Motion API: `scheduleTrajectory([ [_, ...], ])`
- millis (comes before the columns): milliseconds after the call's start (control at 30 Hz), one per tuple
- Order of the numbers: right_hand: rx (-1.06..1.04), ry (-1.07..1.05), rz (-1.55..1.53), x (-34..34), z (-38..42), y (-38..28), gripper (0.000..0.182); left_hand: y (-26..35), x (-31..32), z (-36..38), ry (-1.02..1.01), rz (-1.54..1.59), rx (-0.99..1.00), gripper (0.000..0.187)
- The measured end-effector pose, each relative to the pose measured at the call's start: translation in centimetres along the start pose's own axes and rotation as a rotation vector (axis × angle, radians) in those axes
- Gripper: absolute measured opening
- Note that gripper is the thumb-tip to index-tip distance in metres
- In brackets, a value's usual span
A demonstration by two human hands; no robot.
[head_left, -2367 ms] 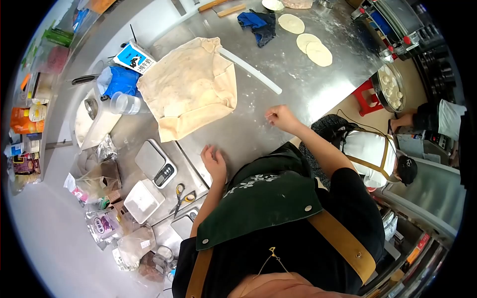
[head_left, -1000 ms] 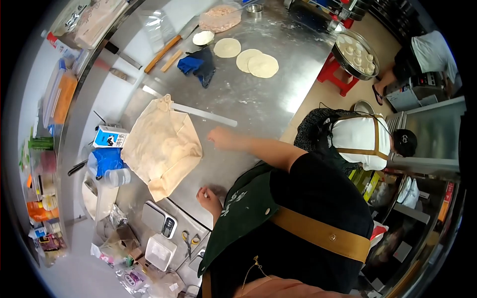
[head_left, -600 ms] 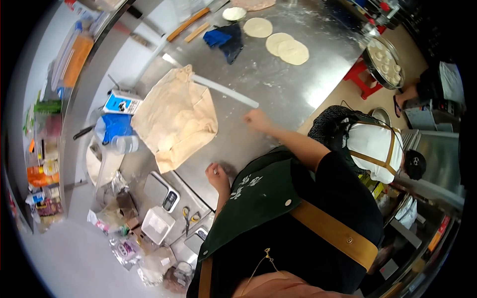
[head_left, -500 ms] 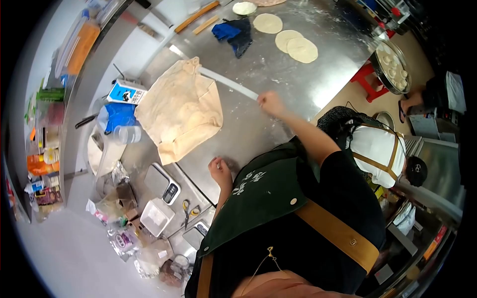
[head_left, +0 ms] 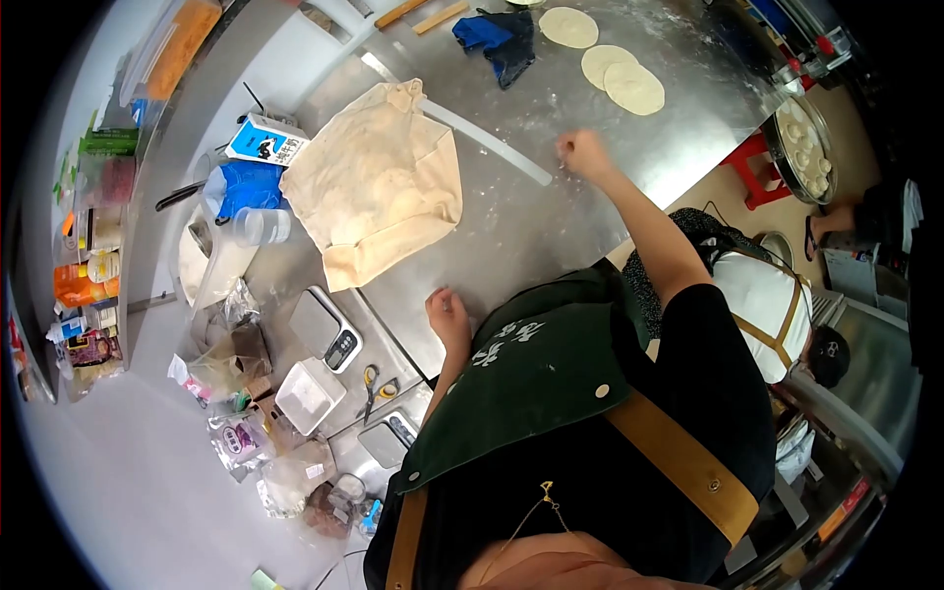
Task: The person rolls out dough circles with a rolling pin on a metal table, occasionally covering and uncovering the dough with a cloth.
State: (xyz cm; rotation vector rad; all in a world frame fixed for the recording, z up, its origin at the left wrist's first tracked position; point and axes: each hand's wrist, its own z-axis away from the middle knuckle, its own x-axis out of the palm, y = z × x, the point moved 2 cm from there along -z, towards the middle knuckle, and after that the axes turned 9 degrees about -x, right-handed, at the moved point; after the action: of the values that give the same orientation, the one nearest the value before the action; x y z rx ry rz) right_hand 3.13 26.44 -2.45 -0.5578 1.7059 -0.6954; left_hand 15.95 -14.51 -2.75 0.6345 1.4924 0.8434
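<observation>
My right hand [head_left: 586, 155] is held over the steel worktop with its fingers curled closed; I cannot make out what is in them, if anything. Just left of it ends a long pale strip [head_left: 492, 146], whose other part passes under a cream cloth [head_left: 379, 187]. My left hand [head_left: 449, 318] stays near the table's front edge by my apron, fingers curled in, nothing visible in them. The cloth is spread out with one folded edge, left of both hands. Beyond my right hand lie round flat dough sheets [head_left: 634, 88], two overlapping and another [head_left: 568, 28] apart.
A milk carton [head_left: 265, 140], blue bag [head_left: 248, 189] and clear cup [head_left: 262, 226] stand left of the cloth. Nearer are scales [head_left: 326, 329], a white tub [head_left: 310, 395] and scissors [head_left: 370, 393]. At right, a co-worker [head_left: 757, 305] is beside a pan of dough pieces [head_left: 804, 152].
My right hand has moved away from the strip's end, farther across the table. My left hand stays near the front edge. The whole view has shifted slightly; cloth and dough sheets lie as before.
</observation>
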Motion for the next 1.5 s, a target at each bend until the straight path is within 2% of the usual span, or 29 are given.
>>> scheduleTrajectory([
  [100,0.147,0.22,-0.251,0.4,-0.9,1.8,0.013,-0.4,0.2,0.0,0.025,0.088,-0.037,0.012],
  [200,0.168,-0.296,-0.034,-0.7,1.3,-3.8,0.016,0.0,-0.1,-0.1,0.034,-0.008,-0.024,0.012],
  [267,-0.172,-0.357,-0.108,3.4,4.3,-4.8,0.017,-0.3,0.0,-0.1,0.038,-0.005,-0.032,0.013],
  [367,-0.219,-0.064,-0.154,5.2,5.3,-7.4,0.016,-1.4,0.5,-0.3,0.04,0.012,-0.016,0.014],
  [467,0.001,-0.248,0.025,5.2,4.4,-7.0,0.017,-0.7,0.4,-0.4,0.039,0.011,-0.053,0.015],
  [567,-0.17,-0.287,0.074,5.2,5.4,-7.2,0.022,-0.8,0.4,-0.8,0.047,-0.027,-0.021,0.015],
  [667,-0.132,-0.066,0.103,2.9,4.0,-9.9,0.027,-0.4,0.1,-0.5,0.047,-0.051,-0.015,0.015],
  [767,-0.184,-0.04,0.256,3.3,0.8,-10.5,0.027,0.5,0.2,-0.7,0.017,-0.049,-0.067,0.015],
  [833,-0.102,-0.114,0.371,5.4,-1.0,-9.7,0.028,1.8,0.4,-0.8,-0.027,-0.026,-0.111,0.016],
  [967,-0.057,-0.229,0.444,9.6,-3.0,-6.2,0.032,3.8,1.2,-2.3,-0.142,-0.051,0.043,0.018],
  [1067,0.01,-0.261,0.269,8.3,-3.3,-6.8,0.031,4.9,3.2,-3.9,-0.275,-0.148,0.208,0.027],
  [1167,0.048,-0.221,0.109,6.6,-1.0,-5.6,0.035,8.6,6.9,-5.3,-0.435,-0.268,0.404,0.04],
  [1267,0.201,-0.137,-0.064,2.2,3.3,-5.3,0.035,11.0,11.1,-6.5,-0.504,-0.414,0.548,0.05],
  [1333,0.146,0.037,-0.038,1.0,7.2,-2.6,0.041,12.2,13.4,-7.1,-0.487,-0.575,0.609,0.052],
  [1400,0.397,0.088,-0.101,-1.1,10.8,-0.6,0.033,13.8,15.0,-8.0,-0.516,-0.571,0.605,0.055],
  [1500,0.469,0.244,-0.224,-4.7,14.1,1.8,0.033,16.0,17.8,-10.7,-0.459,-0.487,0.634,0.053],
])
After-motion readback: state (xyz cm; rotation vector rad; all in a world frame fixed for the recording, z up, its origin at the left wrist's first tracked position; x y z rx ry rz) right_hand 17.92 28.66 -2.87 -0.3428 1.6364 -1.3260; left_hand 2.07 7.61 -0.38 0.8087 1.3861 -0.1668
